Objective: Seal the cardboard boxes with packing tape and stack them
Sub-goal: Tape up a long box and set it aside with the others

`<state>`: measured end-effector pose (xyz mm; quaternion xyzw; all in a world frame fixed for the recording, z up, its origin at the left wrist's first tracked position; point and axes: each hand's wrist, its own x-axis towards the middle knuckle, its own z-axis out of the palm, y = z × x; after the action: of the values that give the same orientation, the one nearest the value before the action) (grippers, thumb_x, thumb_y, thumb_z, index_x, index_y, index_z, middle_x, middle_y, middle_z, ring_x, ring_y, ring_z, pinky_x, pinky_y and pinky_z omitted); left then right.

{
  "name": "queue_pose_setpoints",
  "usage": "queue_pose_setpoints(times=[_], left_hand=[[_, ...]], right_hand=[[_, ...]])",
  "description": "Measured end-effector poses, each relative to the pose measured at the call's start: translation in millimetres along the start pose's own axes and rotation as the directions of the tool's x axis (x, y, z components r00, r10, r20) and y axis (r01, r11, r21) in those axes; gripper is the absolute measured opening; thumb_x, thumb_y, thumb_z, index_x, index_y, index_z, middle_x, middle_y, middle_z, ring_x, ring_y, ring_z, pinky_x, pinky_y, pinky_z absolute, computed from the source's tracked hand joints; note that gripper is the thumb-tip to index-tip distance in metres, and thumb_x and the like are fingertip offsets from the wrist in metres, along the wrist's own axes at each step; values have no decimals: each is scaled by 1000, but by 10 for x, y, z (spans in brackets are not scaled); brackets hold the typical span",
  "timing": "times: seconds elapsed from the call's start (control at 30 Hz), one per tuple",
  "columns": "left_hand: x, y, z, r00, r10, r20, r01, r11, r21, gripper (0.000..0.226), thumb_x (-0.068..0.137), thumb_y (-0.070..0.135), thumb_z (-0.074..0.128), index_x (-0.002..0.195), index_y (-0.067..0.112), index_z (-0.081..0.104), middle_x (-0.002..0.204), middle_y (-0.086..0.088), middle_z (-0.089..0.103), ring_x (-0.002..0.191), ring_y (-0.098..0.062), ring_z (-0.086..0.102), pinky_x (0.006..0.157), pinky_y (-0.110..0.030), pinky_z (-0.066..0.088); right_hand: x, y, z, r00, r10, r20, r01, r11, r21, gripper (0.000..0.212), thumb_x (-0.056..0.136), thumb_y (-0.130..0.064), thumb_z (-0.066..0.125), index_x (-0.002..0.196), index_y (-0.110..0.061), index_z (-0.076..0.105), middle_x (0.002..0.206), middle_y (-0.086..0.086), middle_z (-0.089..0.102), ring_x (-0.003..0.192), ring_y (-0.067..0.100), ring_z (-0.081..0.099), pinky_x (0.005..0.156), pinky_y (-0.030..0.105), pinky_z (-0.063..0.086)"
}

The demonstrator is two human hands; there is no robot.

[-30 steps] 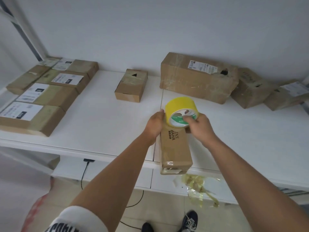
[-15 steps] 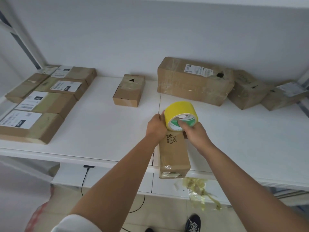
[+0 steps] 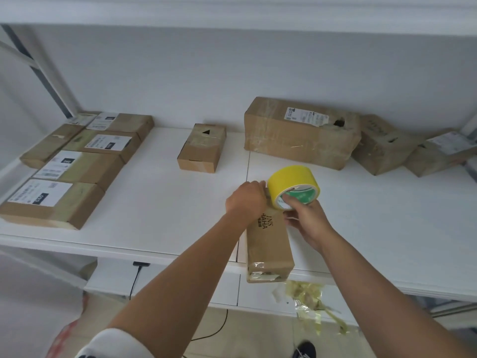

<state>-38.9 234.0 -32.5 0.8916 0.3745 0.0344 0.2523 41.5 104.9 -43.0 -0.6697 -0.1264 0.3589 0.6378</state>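
Yellow tape roll (image 3: 293,186) held up at the far end of a narrow cardboard box (image 3: 268,244), gripped by the right hand (image 3: 307,219) with a finger hooked through the green-printed core. Left hand (image 3: 246,200) curled over the far left corner of the same box, pressing down right beside the roll. Box lying lengthwise on the white table (image 3: 154,202), near end hanging slightly past the front edge, dark lettering on top, clear tape wrinkled across the near face.

From the head view, further back: small brown box (image 3: 202,148) standing alone mid-table, a black triangle on its top. Large long box (image 3: 302,133) against the wall, white label on top, a ragged hole near its right end. Two more boxes (image 3: 382,144) to its right, tilted, leaning against each other. On the left, a group of flat labelled parcels (image 3: 74,164) laid side by side in rows, touching.

Below the table edge, crumpled strips of used yellowish tape (image 3: 307,303) hanging under the near end of the narrow box. Black cable (image 3: 134,282) dropping from a plug under the table. Dark shoe (image 3: 304,350) visible on the tiled floor. White sleeve (image 3: 113,343) at the bottom of the frame on the left arm.
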Motion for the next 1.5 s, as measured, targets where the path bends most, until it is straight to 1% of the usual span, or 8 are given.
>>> queue_pose_setpoints(times=[0.3, 0.4, 0.53, 0.67, 0.83, 0.97, 1.3, 1.5], left_hand=[[22, 21, 72, 998, -68, -7, 68, 997, 28, 23, 97, 27, 51, 114, 12, 52, 115, -8, 55, 109, -30, 56, 80, -39, 44], [32, 42, 72, 997, -83, -1, 83, 996, 11, 41, 105, 44, 35, 117, 10, 53, 118, -10, 57, 112, -30, 56, 89, -43, 45], [53, 86, 95, 998, -65, -6, 65, 990, 122, 61, 105, 54, 14, 123, 10, 51, 124, -10, 57, 116, -30, 54, 93, -45, 38], [49, 153, 66, 997, 73, -27, -56, 914, 403, 47, 108, 40, 22, 125, 11, 54, 123, -10, 61, 118, -31, 52, 97, -43, 37], [121, 273, 107, 995, 93, 37, -100, 929, 357, 28, 100, 14, 31, 117, 12, 53, 117, -9, 62, 106, -30, 57, 82, -38, 35], [118, 267, 111, 991, 133, 20, -130, 910, 395, 42, 105, 22, 28, 146, 22, 34, 122, -7, 57, 114, -34, 55, 89, -42, 38], [189, 209, 55, 982, 150, 111, -182, 907, 380, 35, 106, 24, 23, 130, 16, 47, 125, -8, 60, 113, -33, 54, 89, -42, 37], [166, 265, 70, 992, 102, 73, -122, 926, 358, 43, 107, 23, 20, 145, 20, 39, 121, -8, 62, 113, -30, 56, 92, -40, 37]], right_hand=[[41, -60, -51, 992, -114, -54, 101, 975, -199, 11, 93, -13, 61, 90, -4, 66, 60, 12, 65, 45, 17, 58, 46, 25, 49], [86, -57, -199, 984, -124, -125, 91, 966, -241, 12, 93, -11, 60, 85, -2, 64, 55, 14, 62, 39, 18, 53, 41, 24, 43], [112, 94, -321, 985, -54, -166, 25, 985, -173, 12, 93, -14, 61, 92, -2, 63, 61, 18, 64, 43, 22, 53, 48, 28, 45], [113, 188, -312, 994, 12, -110, -19, 998, -64, 13, 95, -16, 60, 95, -3, 62, 63, 17, 66, 48, 22, 57, 46, 26, 46], [92, 292, -318, 997, 44, -69, -45, 999, -4, 18, 96, -19, 59, 95, -2, 63, 66, 17, 67, 50, 22, 58, 48, 26, 47], [77, 395, -293, 997, 82, -14, -82, 996, 40, 21, 96, -23, 60, 93, -2, 62, 64, 16, 64, 51, 22, 57, 48, 25, 46], [13, 560, -191, 990, 73, -117, -61, 993, 101, 23, 90, -22, 70, 102, -6, 60, 75, 18, 60, 52, 25, 51, 46, 26, 43], [4, 409, -370, 971, -111, -213, 40, 949, -313, 15, 92, -25, 65, 101, -13, 61, 68, 8, 67, 48, 13, 59, 52, 27, 47]])
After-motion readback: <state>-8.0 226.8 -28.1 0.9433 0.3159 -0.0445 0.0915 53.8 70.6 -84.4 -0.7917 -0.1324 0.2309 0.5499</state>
